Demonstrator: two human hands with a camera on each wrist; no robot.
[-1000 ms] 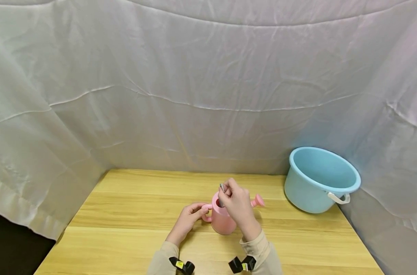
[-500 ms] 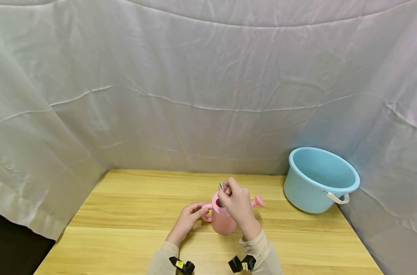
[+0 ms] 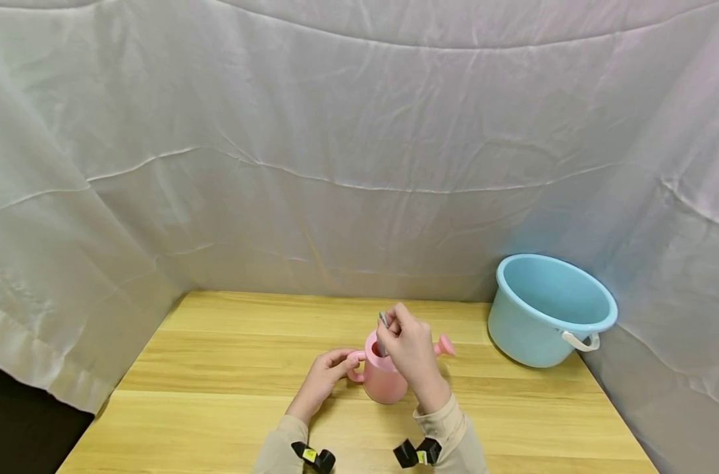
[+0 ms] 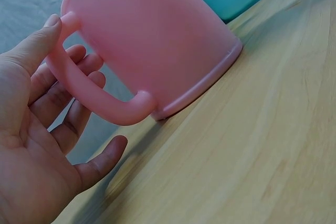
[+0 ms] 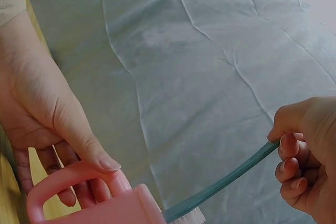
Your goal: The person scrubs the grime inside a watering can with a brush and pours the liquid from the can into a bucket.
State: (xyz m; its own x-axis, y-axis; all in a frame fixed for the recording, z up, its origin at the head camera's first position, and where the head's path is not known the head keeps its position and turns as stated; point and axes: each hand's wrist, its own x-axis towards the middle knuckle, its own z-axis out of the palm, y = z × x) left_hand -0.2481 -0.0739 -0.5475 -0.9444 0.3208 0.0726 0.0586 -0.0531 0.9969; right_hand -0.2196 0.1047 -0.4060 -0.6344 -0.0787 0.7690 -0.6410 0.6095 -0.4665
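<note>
A pink watering can (image 3: pixel 385 382) stands upright on the wooden table, its spout pointing right. My left hand (image 3: pixel 325 380) grips the can's handle (image 4: pixel 86 90), thumb on top and fingers behind the loop. In the right wrist view, a brush (image 5: pixel 223 180) with a thin teal handle slants into the can's top opening. What look like pale bristles show beside the rim; its lower part is hidden. My right hand (image 3: pixel 411 345) pinches the upper end of the brush handle between thumb and fingers, above the can.
Toward the back right of the table (image 3: pixel 217 368) stands a light blue bucket (image 3: pixel 525 336) with a white handle. Grey cloth (image 3: pixel 336 197) hangs behind and along both sides of the table.
My right hand has risen very slightly with the brush handle. The left hand and the watering can have stayed in place.
</note>
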